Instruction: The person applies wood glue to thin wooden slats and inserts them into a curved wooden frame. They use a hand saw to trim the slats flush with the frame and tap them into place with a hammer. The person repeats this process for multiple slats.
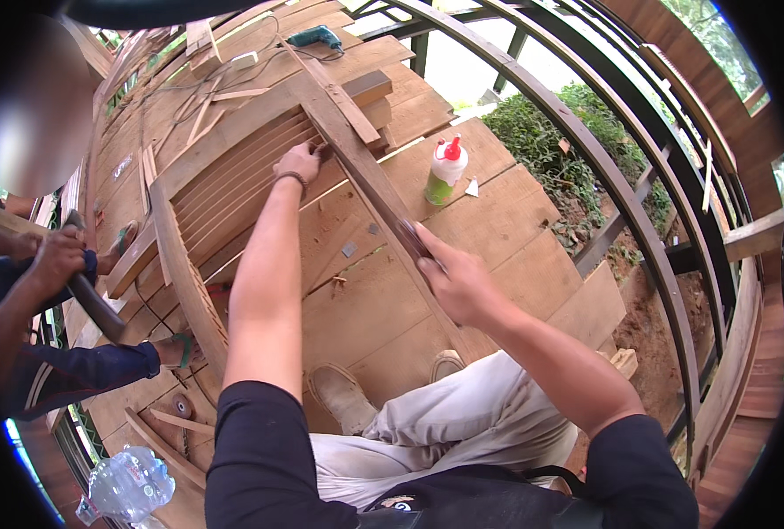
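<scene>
A wooden louvre frame lies tilted in front of me, with several thin slats set side by side across its far part. My left hand is closed at the end of a slat, beside the long right rail. Farther down that rail, my right hand wraps round the wood with the thumb on top; a dark patch or small dark piece shows at its fingertips, too unclear to name. The left rail has a row of notches along its near part.
A white-and-green bottle with a red cap stands right of the frame. A teal power drill and its cord lie at the back. On the left, a co-worker's hand holds a dark-handled tool. A clear plastic bottle is at lower left.
</scene>
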`<state>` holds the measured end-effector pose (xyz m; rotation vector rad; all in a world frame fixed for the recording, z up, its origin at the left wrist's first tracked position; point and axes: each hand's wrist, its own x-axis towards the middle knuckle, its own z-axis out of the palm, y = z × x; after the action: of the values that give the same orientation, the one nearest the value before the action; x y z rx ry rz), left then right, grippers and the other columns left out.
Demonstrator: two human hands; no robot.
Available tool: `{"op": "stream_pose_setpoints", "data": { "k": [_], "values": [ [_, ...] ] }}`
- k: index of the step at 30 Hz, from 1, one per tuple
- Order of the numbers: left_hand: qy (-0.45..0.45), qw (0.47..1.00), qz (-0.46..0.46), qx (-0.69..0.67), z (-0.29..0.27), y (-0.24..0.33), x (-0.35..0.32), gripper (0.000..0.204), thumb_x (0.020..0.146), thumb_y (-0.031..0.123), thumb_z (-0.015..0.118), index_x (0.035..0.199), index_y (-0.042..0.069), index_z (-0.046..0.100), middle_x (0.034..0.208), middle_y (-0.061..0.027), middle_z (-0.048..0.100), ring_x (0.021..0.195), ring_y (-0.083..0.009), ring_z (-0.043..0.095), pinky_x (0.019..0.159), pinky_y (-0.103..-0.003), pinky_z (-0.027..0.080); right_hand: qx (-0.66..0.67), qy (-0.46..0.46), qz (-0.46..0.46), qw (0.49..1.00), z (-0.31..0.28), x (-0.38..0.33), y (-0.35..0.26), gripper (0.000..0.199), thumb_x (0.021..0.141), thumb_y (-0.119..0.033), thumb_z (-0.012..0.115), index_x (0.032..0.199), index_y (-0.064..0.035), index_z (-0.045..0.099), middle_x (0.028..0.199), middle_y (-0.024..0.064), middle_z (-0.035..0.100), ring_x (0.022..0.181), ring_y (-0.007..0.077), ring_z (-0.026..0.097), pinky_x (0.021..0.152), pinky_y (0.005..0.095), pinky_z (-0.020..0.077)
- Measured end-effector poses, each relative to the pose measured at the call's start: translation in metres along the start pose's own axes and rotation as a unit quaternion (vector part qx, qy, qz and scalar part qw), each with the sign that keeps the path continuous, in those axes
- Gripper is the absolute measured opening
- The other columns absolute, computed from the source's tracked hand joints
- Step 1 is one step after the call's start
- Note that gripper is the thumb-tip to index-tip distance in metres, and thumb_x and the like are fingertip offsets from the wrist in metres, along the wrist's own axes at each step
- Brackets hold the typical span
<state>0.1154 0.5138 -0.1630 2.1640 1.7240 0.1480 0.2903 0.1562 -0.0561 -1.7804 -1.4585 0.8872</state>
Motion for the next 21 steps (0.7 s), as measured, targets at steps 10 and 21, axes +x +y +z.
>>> {"op": "stream_pose_setpoints", "data": {
  "k": [10, 21],
  "values": [
    [-0.007, 1.000, -0.005, 0.002, -0.005, 0.007, -0.010, 0.047, 0.101, 0.052, 0.051, 0.135, 0.023, 0.066, 0.137, -0.0135, 0.066, 0.131, -0.0341, 0.060, 0.108, -0.055, 0.042, -0.011, -0.008, 0.005, 1.000, -0.006, -0.010, 0.001, 0.054, 0.103, -0.020, 0.052, 0.155, -0.0088, 0.042, 0.116, 0.0326, 0.066, 0.110, 0.0456, 0.065, 0.094, 0.0485, 0.0490],
    [0.026, 1.000, 0.000, 0.001, -0.004, 0.002, -0.006, 0.042, 0.100, 0.046, 0.054, 0.128, 0.019, 0.069, 0.129, -0.0156, 0.069, 0.124, -0.0341, 0.063, 0.104, -0.052, 0.046, 0.024, -0.012, 0.024, 0.999, -0.010, -0.003, 0.001, 0.051, 0.103, -0.020, 0.052, 0.153, -0.0088, 0.046, 0.110, 0.0303, 0.068, 0.104, 0.0452, 0.067, 0.091, 0.0467, 0.0506]
  ]
}}
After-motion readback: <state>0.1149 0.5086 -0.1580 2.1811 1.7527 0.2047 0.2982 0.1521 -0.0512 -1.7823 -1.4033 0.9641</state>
